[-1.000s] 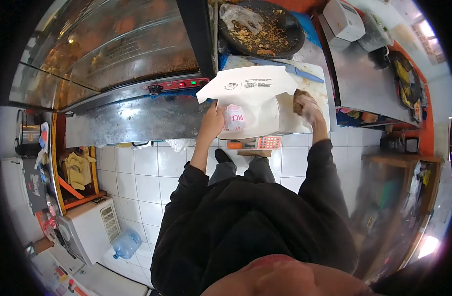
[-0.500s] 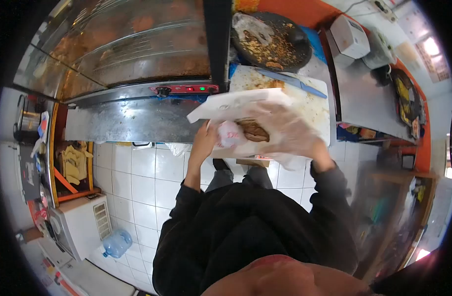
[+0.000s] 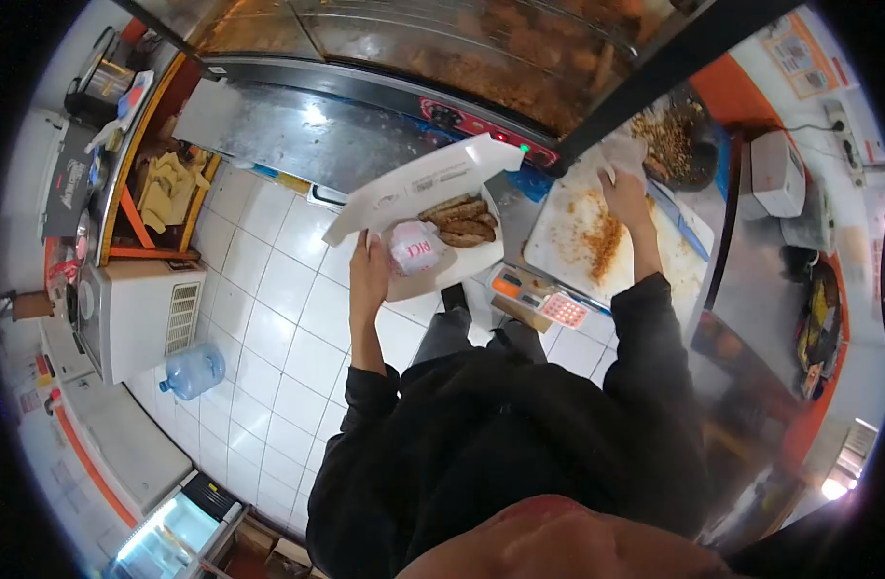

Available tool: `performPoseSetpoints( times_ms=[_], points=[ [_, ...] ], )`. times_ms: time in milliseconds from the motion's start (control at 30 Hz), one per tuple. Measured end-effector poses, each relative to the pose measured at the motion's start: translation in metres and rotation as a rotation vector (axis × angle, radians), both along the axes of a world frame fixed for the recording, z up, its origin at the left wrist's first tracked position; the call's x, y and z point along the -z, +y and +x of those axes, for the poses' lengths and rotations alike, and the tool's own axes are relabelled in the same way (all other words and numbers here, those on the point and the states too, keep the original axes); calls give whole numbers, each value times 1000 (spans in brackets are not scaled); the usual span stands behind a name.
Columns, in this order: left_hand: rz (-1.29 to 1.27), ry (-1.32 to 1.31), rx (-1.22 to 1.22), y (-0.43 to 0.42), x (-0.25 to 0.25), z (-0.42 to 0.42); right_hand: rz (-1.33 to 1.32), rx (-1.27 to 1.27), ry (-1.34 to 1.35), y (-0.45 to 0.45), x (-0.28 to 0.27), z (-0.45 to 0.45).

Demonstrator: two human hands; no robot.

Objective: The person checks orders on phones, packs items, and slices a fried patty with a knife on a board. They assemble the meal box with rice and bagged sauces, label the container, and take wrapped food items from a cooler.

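Observation:
An open white paper box (image 3: 442, 275) is gripped at its left side by my left hand (image 3: 368, 265). Inside it lie a wrapped bundle printed RICE (image 3: 414, 247) and, to its right, several brown pieces of food (image 3: 462, 222). My right hand (image 3: 624, 196) is over the far part of the white cutting board (image 3: 558, 227), with a clear plastic bag (image 3: 621, 151) at its fingers. Whether the fingers grip the bag is unclear. Brown crumbs (image 3: 602, 236) are scattered on the board, and a blue knife (image 3: 682, 224) lies along its right side.
A dark round stone dish (image 3: 679, 140) holds crumbs behind the board. The glass display case (image 3: 442, 48) stands along the back, above a metal counter (image 3: 278, 130). An orange scale (image 3: 534, 289) sits below the board. A blue water bottle (image 3: 193, 372) lies on the floor.
The view has turned. Brown food pieces now lie in the box beside the rice bundle. My right hand has moved off the box to the board and the plastic bag; my left hand still holds the box.

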State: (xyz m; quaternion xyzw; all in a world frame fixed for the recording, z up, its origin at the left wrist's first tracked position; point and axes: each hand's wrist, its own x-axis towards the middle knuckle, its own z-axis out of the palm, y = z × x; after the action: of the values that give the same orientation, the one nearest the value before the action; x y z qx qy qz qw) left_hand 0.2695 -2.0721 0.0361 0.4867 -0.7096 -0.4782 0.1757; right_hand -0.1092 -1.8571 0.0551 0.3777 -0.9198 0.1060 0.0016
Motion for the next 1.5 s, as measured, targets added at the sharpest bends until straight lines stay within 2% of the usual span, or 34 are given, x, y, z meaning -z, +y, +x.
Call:
performPoseSetpoints(
  times_ms=[67, 100, 200, 300, 333, 367, 400, 467, 500, 567, 633, 667, 700, 733, 767, 800, 867, 900, 1000, 1067, 1100, 1133, 1167, 1233, 1300, 1333, 1400, 1500],
  points=[
    [-35, 67, -36, 3, 5, 2, -672, 11, 245, -17, -11, 6],
    [-29, 78, -63, 8, 9, 7, -783, 326, 346, -12, 37, -22],
    [84, 167, 6, 3, 20, 20, -644, 345, 119, -44, 58, -46],
    [177, 274, -60, 0, 18, 26, -1063, 83, -296, -68, 145, -107],
    [121, 193, -70, 0, 9, 30, -1116, 14, -424, -70, 138, -101],
    [177, 185, -89, 0, -2, 34, -1165, -48, -557, -72, 130, -95],
    [76, 183, -89, -2, 1, 39, -1208, -101, -692, -74, 121, -89],
    [-43, 192, -99, 0, 6, 45, -990, 106, -541, -49, 108, -82],
    [-16, 236, -136, 2, 2, 49, -964, 370, -731, -36, 75, -59],
    [-2, 295, -153, 2, -7, 58, -553, 98, -166, -3, -40, -2],
    [99, 181, -221, -1, -13, 61, -1029, -8, 2, -14, -132, 30],
    [88, 188, -201, -3, -7, 62, -1236, 83, 53, -30, -184, 55],
    [97, 219, -158, -5, 3, 65, -1423, -55, 272, -53, -231, 78],
    [106, 247, -117, -7, 7, 66, -1428, -148, 515, -66, -258, 75],
    [72, 186, -91, 0, -30, 57, -1332, -120, 770, -85, -297, 92],
    [64, 179, -76, 0, -26, 54, -1434, -335, 760, -105, -327, 84],
    [-117, 227, 57, 0, -6, 43, -1033, -189, 984, -125, -369, 90],
    [23, 232, 87, 2, -3, 38, -1113, -220, 1076, -142, -371, 75],
    [-79, 228, 159, 31, -19, 11, -1132, -552, 593, -114, -361, 100],
    [-33, 193, 191, 55, -29, -9, -1354, -601, 28, -66, -332, 119],
    [9, 258, 238, 67, -26, -19, -1331, -555, 32, -35, -323, 127],
    [54, 320, 295, 78, -22, -30, -1375, -566, -157, -5, -309, 125],
    [144, 338, 330, 92, -14, -42, -1313, -485, -174, 30, -302, 121],
    [128, 243, 455, 109, 9, -72, -1268, -325, -165, 97, -292, 116],
    [95, 110, 589, 142, 27, -104, -1351, -379, -204, 170, -285, 114],
    [107, 91, 652, 167, 21, -124, -1355, -313, -176, 210, -281, 113],
    [418, 322, 800, 225, 2, -165, -1384, -276, -284, 287, -271, 119],
    [349, 280, 898, 328, 4, -215, -1326, -153, -227, 405, -258, 127]
  ],
)
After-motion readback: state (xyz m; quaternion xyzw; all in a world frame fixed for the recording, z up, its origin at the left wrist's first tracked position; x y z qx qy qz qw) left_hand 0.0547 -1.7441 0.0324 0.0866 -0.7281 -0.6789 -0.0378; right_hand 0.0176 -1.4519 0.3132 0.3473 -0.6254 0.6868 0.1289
